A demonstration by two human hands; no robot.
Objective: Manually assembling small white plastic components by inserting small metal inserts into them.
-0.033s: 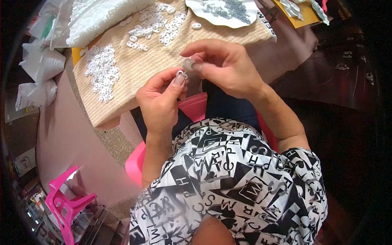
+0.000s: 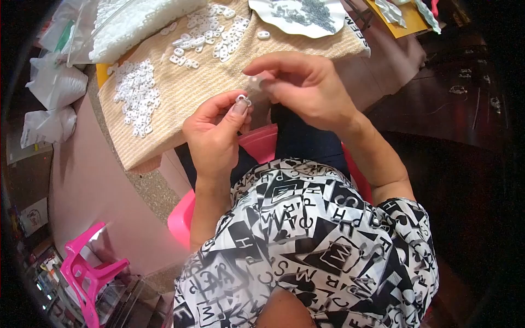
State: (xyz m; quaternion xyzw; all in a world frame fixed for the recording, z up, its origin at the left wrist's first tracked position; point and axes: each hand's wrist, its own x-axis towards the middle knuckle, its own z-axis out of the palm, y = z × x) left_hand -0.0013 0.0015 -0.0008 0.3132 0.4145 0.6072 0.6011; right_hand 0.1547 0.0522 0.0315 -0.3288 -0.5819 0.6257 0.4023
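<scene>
My left hand [image 2: 216,131] is closed in a pinch near the cloth's front edge. Between its thumb and fingertips sits a small white plastic piece [image 2: 241,98] with a hole, its lower part hidden by the thumb. Just right of it hovers my right hand [image 2: 306,90], index finger arched, thumb bent inward. At its fingertips is a small pale piece [image 2: 255,82], too smeared by motion to name. White oval pieces with two holes lie in a heap [image 2: 136,95] left of my hands and in another heap [image 2: 213,33] beyond them.
A beige striped cloth [image 2: 180,104] covers the work surface. At the back left stands a clear bag [image 2: 136,27] full of white pieces. A scalloped white plate [image 2: 262,11] holds small grey parts. One loose white oval [image 2: 263,34] lies below it. A pink stool [image 2: 82,268] stands at lower left.
My right hand has shifted slightly to the right, away from the left hand, and the pale blurred piece has moved a little up and right with it. My left hand stays still.
</scene>
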